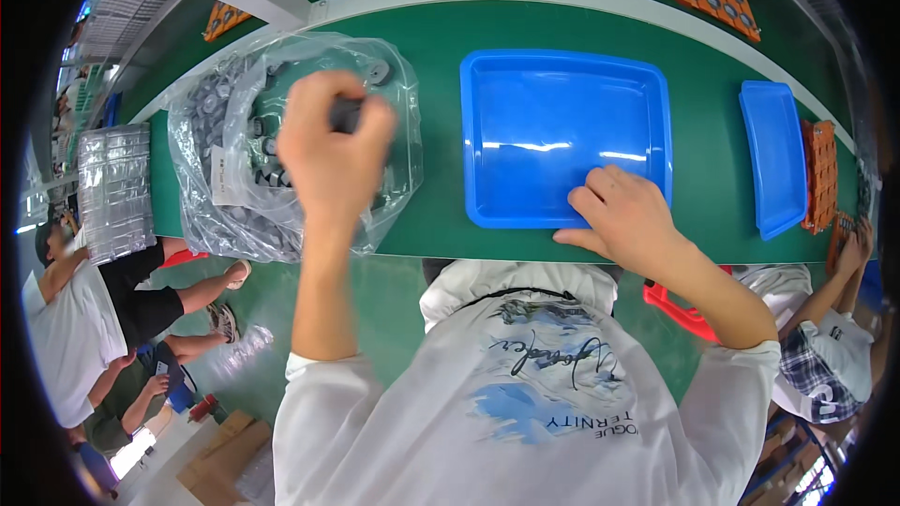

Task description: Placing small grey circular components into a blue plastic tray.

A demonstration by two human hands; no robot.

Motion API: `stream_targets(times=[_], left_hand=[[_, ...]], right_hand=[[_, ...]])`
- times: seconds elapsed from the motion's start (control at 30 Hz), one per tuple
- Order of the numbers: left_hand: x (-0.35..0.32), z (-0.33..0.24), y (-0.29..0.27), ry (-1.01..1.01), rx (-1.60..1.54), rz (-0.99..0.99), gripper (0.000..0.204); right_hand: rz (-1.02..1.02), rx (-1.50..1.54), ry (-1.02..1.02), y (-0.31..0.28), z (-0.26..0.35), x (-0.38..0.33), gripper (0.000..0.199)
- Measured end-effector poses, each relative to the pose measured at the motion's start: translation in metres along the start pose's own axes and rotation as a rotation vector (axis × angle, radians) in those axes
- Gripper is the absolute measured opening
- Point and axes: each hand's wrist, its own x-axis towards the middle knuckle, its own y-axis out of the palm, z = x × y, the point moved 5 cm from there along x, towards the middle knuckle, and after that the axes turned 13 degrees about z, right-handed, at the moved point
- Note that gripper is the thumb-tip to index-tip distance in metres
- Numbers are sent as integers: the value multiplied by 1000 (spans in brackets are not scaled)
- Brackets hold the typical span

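Green table (431, 47), parts bag at your left, blue tray (562, 103) at centre.
Your left hand (333, 145) is over the clear plastic bag (225, 215) of grey round parts, grip clenched on a dark grey part (345, 114). Right hand (623, 215) rests on tray's near rim w/ fingers curled, grasping nothing. Second blue tray (773, 155) sits further right.

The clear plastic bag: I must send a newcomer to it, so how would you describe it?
On the green worktop, look left of the big blue tray. The clear plastic bag lies there, crumpled and full of small grey parts, with the left hand raised over it. Nothing else nearby is see-through and soft.
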Motion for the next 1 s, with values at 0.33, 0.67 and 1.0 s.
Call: stream_targets(times=[0.33,0.67,1.0], left_hand=[[-17,-79,136,322,-507,448,23],[-22,-52,116,390,185,560,36],[-29,-39,107,395,194,466,23]], right_hand=[[82,428,276,-24,-30,-43,31],[-230,-63,175,-30,-44,25,49],[-116,250,218,-26,-35,16,47]])
